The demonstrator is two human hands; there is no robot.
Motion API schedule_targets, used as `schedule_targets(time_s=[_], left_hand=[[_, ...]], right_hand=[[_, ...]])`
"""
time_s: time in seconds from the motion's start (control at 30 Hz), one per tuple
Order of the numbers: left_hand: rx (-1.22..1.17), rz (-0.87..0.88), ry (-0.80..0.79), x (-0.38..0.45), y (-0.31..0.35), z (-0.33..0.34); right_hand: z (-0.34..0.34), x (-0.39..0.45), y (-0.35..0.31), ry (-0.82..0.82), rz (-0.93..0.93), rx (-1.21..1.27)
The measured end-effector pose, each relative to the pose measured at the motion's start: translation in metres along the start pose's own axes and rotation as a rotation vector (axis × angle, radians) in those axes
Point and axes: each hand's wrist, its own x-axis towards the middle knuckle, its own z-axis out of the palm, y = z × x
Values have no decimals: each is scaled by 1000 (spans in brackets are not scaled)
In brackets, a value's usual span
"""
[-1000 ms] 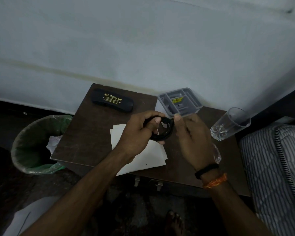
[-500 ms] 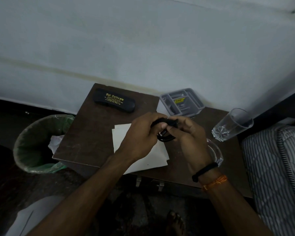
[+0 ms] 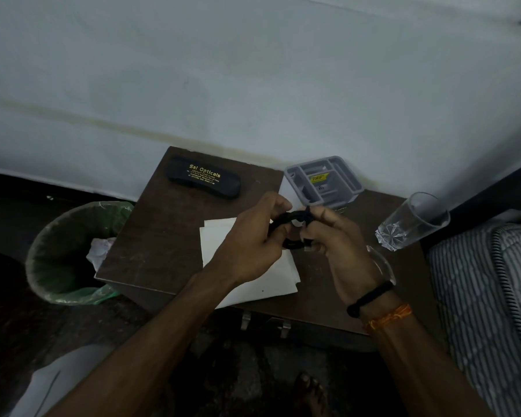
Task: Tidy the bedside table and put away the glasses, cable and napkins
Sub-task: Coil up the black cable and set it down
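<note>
A coiled black cable (image 3: 292, 225) is held above the dark brown bedside table (image 3: 151, 236), both hands gripping it. My left hand (image 3: 253, 239) pinches the coil's left side; my right hand (image 3: 334, 239) holds its right side where the cable end wraps around. Under the hands lie white napkins (image 3: 223, 245), flat on the table. A black glasses case (image 3: 203, 181) with gold lettering lies shut at the table's far left. I cannot see the glasses themselves.
A grey compartment tray (image 3: 340, 173) stands at the table's back edge against the wall. A clear drinking glass (image 3: 412, 224) is at the right, and a clear dish (image 3: 384, 263) shows behind my right wrist. A green-lined bin (image 3: 69, 254) stands left; a striped mattress (image 3: 478, 296) is right.
The hands have closed together on the cable coil. My right hand, open beside the coil a second ago, now grips it with the end wound around the loop.
</note>
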Motion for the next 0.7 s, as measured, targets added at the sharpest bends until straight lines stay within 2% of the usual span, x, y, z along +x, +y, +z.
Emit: schedule_targets(time_s=[0.17, 0.4, 0.6, 0.7], left_hand=[[-45, -61, -8, 0, 4, -1], [-59, -144, 70, 0, -1, -9], [-63, -260, 101, 1, -7, -15], [-41, -323, 75, 1, -9, -18]], right_hand=[[0, -1, -6, 71, 48, 37], [-3, 1, -2, 42, 6, -65], [-1, 2, 2, -66, 207, 63], [2, 5, 3, -55, 318, 178]])
